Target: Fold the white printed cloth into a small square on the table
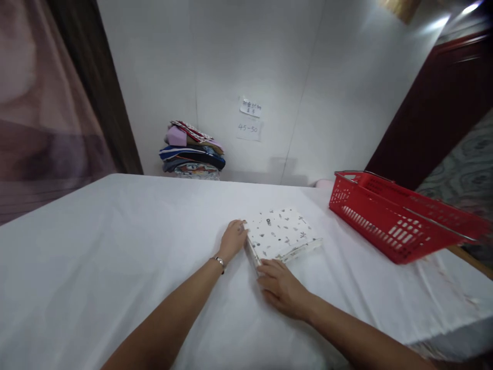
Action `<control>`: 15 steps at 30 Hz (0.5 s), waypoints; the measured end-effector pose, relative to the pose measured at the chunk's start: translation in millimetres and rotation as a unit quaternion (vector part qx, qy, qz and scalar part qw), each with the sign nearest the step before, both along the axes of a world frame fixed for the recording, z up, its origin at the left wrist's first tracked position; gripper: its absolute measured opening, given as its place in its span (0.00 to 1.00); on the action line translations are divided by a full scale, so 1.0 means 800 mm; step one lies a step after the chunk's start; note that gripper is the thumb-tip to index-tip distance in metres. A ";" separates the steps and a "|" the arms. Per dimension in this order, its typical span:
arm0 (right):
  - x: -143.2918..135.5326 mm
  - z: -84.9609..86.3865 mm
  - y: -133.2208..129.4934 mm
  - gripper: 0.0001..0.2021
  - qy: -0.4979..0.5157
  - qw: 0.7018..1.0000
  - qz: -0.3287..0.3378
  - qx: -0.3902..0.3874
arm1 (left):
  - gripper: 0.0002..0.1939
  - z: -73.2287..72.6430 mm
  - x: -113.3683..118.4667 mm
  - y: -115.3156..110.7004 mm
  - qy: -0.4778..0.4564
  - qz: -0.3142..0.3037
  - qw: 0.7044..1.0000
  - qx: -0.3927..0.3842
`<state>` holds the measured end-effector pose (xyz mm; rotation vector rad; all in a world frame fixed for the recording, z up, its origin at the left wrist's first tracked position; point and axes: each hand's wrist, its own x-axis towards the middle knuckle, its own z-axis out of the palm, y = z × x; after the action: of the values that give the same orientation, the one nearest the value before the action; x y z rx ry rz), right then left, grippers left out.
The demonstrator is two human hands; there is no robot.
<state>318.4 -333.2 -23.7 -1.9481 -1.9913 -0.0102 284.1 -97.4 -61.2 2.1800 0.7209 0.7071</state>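
Observation:
A white cloth with small dark prints (283, 231) lies folded into a flat bundle on the white-covered table (115, 246). At the bundle's left corner, my left hand (233, 239) grips the edge, with a metal band around the wrist. My right hand (283, 290) holds the near left corner, its fingers curled at the folded layers. The undersides of the fingertips are partly hidden by the cloth.
On the right of the table stands a red plastic basket (385, 218). Several folded cloths (192, 151) are stacked against the back wall at the left. Paper notes (249, 128) hang on the wall, and a pinkish curtain (50, 113) is at the far left.

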 end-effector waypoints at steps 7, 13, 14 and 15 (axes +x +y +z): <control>0.148 0.004 -0.053 0.11 0.169 0.919 -0.326 0.145 | 0.37 0.019 0.003 -0.030 0.086 0.072 0.972 -0.205; 0.248 -0.001 -0.053 0.15 0.293 0.810 -0.505 0.055 | 0.36 0.019 0.024 -0.043 0.113 0.066 0.978 -0.164; 0.250 -0.003 -0.050 0.14 0.307 0.803 -0.509 0.040 | 0.36 0.020 0.026 -0.043 0.116 0.067 0.979 -0.152; 0.250 -0.005 -0.046 0.13 0.319 0.798 -0.511 0.026 | 0.37 0.022 0.028 -0.040 0.116 0.068 0.980 -0.144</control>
<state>518.6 -370.2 -27.4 -2.3087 -0.3911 0.2748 306.2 -129.5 -44.0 1.9759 1.0348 0.3881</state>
